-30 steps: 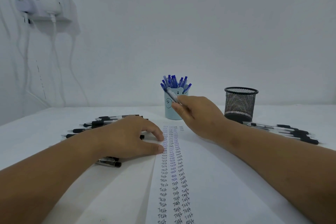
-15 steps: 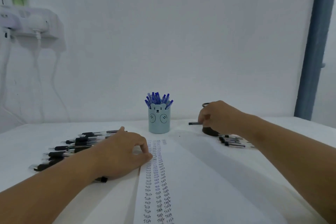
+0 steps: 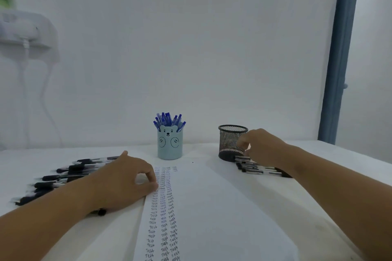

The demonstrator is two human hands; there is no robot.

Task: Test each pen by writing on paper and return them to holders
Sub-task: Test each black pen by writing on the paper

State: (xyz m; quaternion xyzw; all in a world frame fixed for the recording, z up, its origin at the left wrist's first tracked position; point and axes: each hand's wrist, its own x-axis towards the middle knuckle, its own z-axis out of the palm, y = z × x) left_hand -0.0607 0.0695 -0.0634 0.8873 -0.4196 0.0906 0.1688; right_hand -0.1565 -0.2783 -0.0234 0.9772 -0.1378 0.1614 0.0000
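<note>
On the white table (image 3: 318, 154), the left hand (image 3: 118, 182) rests on the paper (image 3: 212, 207) full of "Test" words, while the right hand (image 3: 263, 147) reaches over black pens (image 3: 254, 168) beside the black mesh cup (image 3: 230, 143), near a blue bear cup (image 3: 169, 144) holding blue pens (image 3: 167, 119).

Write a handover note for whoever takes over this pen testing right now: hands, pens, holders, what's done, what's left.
Left hand: rests on the paper, fingers loosely curled, holding nothing.
Right hand: over the right pens beside the mesh holder; whether it grips one cannot be told.
Bear holder: full of blue pens.
Left pens: black, lying on the table.
Done: columns of "Test" written.
Left: black pens lie outside the holders; the mesh holder shows none above its rim.
</note>
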